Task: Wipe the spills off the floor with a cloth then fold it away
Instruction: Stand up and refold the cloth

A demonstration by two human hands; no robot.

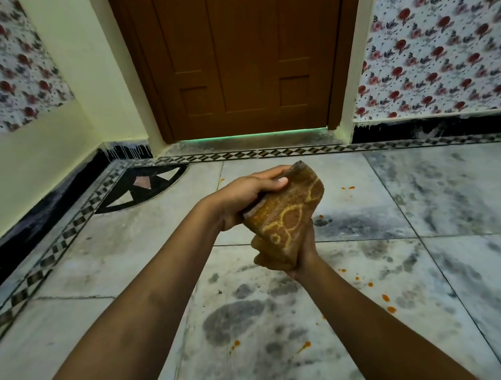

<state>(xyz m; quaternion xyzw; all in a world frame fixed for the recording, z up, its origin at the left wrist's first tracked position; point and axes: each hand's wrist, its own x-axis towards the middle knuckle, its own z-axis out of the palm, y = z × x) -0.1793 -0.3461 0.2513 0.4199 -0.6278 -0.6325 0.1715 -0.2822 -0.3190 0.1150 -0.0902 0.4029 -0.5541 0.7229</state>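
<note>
A brown cloth (288, 216) with a yellow ring pattern is bunched into a thick wad, held up above the marble floor (431, 233) in the middle of the view. My left hand (243, 196) grips its upper end, thumb across the top. My right hand (304, 255) holds its lower end from underneath, mostly hidden behind the cloth. Small orange spills dot the floor: near the right arm (385, 298), at the lower centre (304, 346) and further back (348, 187).
A shut brown wooden door (245, 52) stands straight ahead behind a low threshold. Floral-papered walls (442, 33) flank it, with a black skirting. A patterned tile border (64, 235) runs along the floor's left and far edges.
</note>
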